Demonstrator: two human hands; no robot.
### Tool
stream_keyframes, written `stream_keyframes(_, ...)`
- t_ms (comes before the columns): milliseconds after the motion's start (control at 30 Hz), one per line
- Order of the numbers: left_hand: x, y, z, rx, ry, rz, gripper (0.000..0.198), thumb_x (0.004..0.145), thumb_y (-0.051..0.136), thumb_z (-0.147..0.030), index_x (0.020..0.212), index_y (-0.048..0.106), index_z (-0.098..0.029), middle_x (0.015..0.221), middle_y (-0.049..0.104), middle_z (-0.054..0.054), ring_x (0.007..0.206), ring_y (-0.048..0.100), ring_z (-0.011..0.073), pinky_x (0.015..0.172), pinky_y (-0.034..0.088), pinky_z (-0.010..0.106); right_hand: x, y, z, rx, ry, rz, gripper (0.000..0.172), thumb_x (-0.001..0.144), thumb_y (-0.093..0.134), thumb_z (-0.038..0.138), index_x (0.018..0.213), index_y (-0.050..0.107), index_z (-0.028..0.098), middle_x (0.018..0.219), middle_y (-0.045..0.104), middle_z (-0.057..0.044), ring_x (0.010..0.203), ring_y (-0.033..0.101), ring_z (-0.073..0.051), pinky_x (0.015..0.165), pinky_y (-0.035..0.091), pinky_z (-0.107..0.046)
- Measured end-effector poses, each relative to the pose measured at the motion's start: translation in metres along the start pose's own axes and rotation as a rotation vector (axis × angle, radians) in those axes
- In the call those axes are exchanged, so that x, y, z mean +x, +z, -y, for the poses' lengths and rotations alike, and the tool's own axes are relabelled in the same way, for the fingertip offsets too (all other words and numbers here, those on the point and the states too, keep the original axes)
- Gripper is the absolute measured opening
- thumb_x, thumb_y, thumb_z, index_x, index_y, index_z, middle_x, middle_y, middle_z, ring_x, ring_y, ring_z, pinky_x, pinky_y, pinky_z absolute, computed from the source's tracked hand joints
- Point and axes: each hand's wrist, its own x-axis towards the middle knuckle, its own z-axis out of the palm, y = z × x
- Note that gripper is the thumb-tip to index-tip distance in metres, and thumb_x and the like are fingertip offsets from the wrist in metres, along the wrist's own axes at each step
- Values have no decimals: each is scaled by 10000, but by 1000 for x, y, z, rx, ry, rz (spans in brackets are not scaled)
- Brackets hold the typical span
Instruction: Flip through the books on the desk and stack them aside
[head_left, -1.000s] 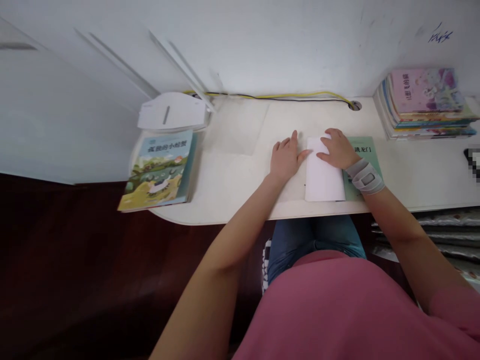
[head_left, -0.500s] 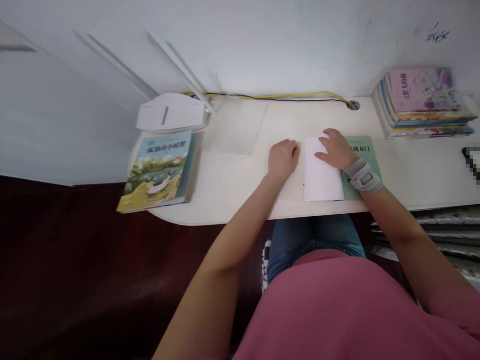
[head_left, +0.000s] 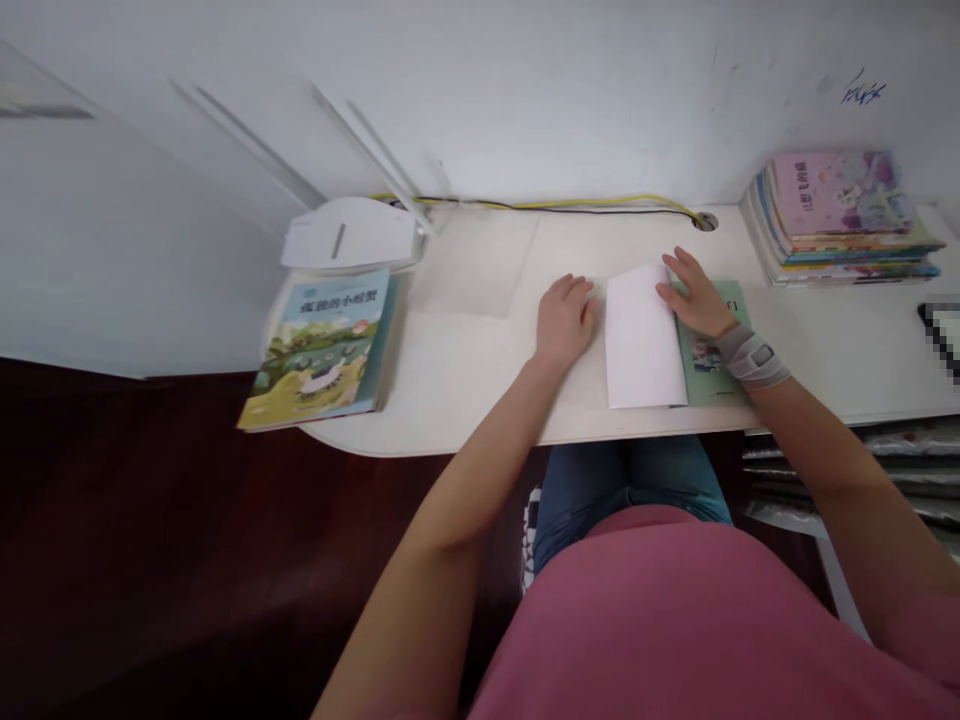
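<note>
- White tabletop (head_left: 465, 400) against white wall, dark wood floor (head_left: 187, 520) at left and near.
- Left hand (head_left: 566, 320): palm down on tabletop, just left of white paper sheet (head_left: 637, 340). Fingers lightly curled, grip open, holding nothing.
- Right hand (head_left: 694, 295): fingers spread on green book (head_left: 712, 365), fingertips at or just over the sheet's right edge. Grip open and flat, nothing pinched. Grey wrist brace (head_left: 754, 358) on that wrist.
- Sheet lies upright between the hands, overlapping the green book's left part, near the tabletop's near edge. Can't tell if single or folded.
- Picture book (head_left: 319, 345) lies at left, overhanging the tabletop edge, well apart from both hands.
- Book stack (head_left: 840, 215) at far right, pink cover on top, spines left.
- White desk lamp (head_left: 349, 232) at far left, just beyond the picture book.
- Yellow and black cables (head_left: 570, 205) run along the far edge into a round cable grommet (head_left: 705, 222).
- Silver padded bundles (head_left: 892, 470) sit below the tabletop at right.
- Person wears pink T-shirt (head_left: 660, 620) and jeans (head_left: 630, 475).
</note>
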Motion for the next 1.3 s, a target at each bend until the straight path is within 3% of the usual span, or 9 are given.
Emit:
stream_keyframes(67,-6,-6,-16,26,39,1,389,961,352,-256,1249,576,-120,1382,553,157,1380,394,254,1163,280,451,-7,-3,-9,64,-26,22,722,893,351,676,1443,415,214,1538,358,-127,1428,315,-273,1157,287,-530)
stream_keyframes(167,-27,-9,-62,63,129,57,442,970,353,-334,1328,524,-139,1457,481,157,1430,304,314,1168,235,537,-14,-2,-10,105,-37,45,741,877,387,669,1451,404,201,1529,374,-137,1420,337,-267,1161,287,-525)
stream_keyframes(300,-59,6,-126,79,160,226,626,930,419,-387,1428,383,-8,1532,303,266,1444,197,428,1122,252,629,-15,2,-5,101,-36,43,721,880,432,597,1454,399,162,1520,385,-157,1423,332,-272,1169,276,-521)
stream_keyframes(400,-67,19,-144,92,128,243,625,900,439,-307,1456,356,-34,1561,236,249,1448,161,442,1113,220,675,-15,0,-5,104,-44,31,673,895,426,546,1462,386,184,1533,368,-141,1425,327,-273,1161,281,-539)
stream_keyframes(667,-67,18,-133,70,87,267,649,872,466,-273,1468,334,-54,1582,205,215,1447,139,452,1116,233,664,-16,-4,-4,112,-116,102,643,910,399,492,1472,366,181,1557,329,-120,1447,283,-243,1173,269,-515)
stream_keyframes(1000,-71,26,-127,18,81,238,638,899,420,-280,1496,277,-107,1585,195,210,1464,128,402,1124,228,650,-16,2,-1,-12,-106,106,611,914,422,450,1456,398,171,1545,347,-129,1436,302,-266,1161,289,-531)
stream_keyframes(1300,-74,22,-117,36,70,242,627,906,415,-264,1479,287,-44,1570,227,234,1452,176,403,1137,263,588,-17,-1,12,-174,-175,212,609,956,345,436,1475,349,118,1581,255,-160,1460,239,-285,1157,260,-508)
